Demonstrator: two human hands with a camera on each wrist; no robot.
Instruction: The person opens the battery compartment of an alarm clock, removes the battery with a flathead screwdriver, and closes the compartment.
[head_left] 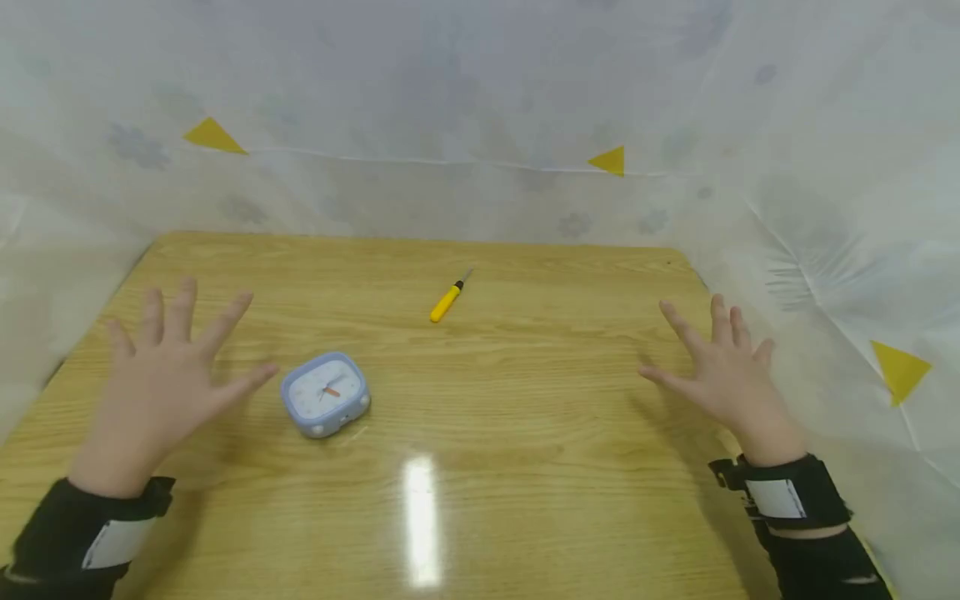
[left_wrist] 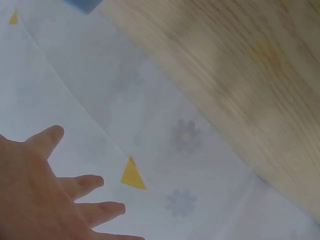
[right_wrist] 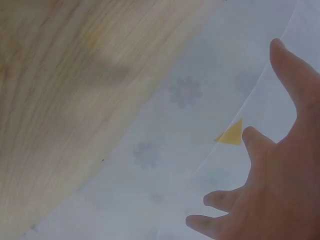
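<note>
Wooden table point(head_left: 555, 433), blue clock point(head_left: 324, 393), screwdriver point(head_left: 447, 302) in head view only

Curtained nook; floral sheeting point(head_left: 450, 204) borders a wooden table point(head_left: 540, 450).

The light-blue, rounded-rectangular clock point(head_left: 324, 395) lies on the yellowish wood-grain table point(head_left: 525, 467). Behind and right of the clock lies the slim yellow-handled screwdriver point(head_left: 447, 302). The person's bare left hand point(head_left: 168, 379) is just left of the clock; the bare right hand point(head_left: 729, 379) is well apart to its right. The pale flower-patterned sheet point(head_left: 420, 100) spreads behind the clock.
</note>
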